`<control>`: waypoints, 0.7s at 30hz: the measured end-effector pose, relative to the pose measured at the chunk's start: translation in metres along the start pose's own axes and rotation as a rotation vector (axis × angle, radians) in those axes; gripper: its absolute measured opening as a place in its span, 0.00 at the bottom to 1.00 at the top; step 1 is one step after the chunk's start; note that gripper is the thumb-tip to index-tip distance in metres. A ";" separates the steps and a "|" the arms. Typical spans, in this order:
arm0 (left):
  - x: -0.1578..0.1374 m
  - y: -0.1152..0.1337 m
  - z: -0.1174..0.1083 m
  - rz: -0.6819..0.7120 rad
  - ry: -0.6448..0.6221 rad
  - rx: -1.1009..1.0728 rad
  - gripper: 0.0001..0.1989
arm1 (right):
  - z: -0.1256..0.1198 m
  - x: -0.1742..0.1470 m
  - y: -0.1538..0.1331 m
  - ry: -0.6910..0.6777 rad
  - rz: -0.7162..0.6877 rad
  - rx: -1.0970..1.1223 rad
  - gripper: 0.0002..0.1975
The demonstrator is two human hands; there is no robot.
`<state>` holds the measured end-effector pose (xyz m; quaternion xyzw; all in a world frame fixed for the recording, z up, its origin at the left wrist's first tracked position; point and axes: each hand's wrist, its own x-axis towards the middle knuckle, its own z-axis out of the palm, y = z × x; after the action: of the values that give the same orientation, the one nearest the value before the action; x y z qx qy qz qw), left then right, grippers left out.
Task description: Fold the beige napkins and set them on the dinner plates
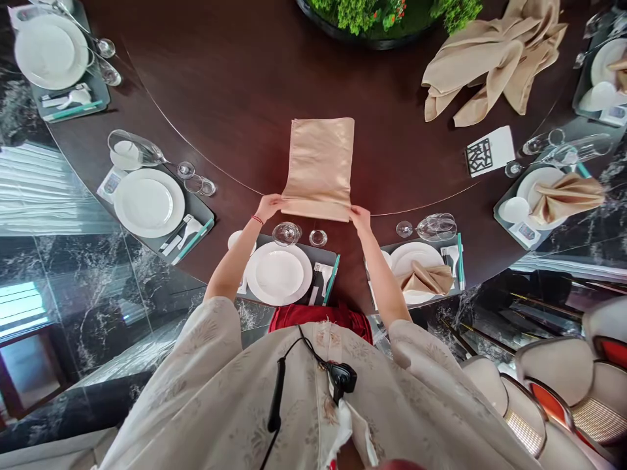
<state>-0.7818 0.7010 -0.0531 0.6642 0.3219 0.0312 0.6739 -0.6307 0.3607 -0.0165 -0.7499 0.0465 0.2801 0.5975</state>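
Note:
A tan cloth napkin [321, 160] lies flat on the dark round table, with a narrow folded band along its near edge. My left hand [268, 207] pinches the near left corner of that band. At the near right corner, my right hand [361, 217] grips the cloth between thumb and fingers. Just below the napkin is a place setting with stacked white plates [279, 273], a wine glass [287, 234] and a small glass [318, 237]. A folded napkin [426, 279] rests on the plate to the right of my right arm.
A heap of loose tan napkins [494, 65] lies at the back right, near a white card with a black pattern [490, 151]. A planter with greenery [372, 16] stands at the table's centre. More place settings with plates [149, 202] and glasses line the rim.

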 end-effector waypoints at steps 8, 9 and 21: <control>0.027 0.042 -0.010 0.427 0.044 -0.067 0.25 | 0.005 0.018 -0.027 0.107 -0.477 -0.181 0.16; 0.024 0.039 -0.007 0.384 0.058 -0.086 0.24 | 0.012 0.018 -0.022 0.136 -0.415 -0.164 0.17; -0.009 -0.013 0.032 -0.070 0.427 -0.071 0.10 | 0.065 -0.016 0.019 0.296 0.117 -0.205 0.15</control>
<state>-0.7784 0.6675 -0.0640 0.6070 0.4789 0.1591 0.6139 -0.6751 0.4113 -0.0338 -0.8359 0.1485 0.2042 0.4874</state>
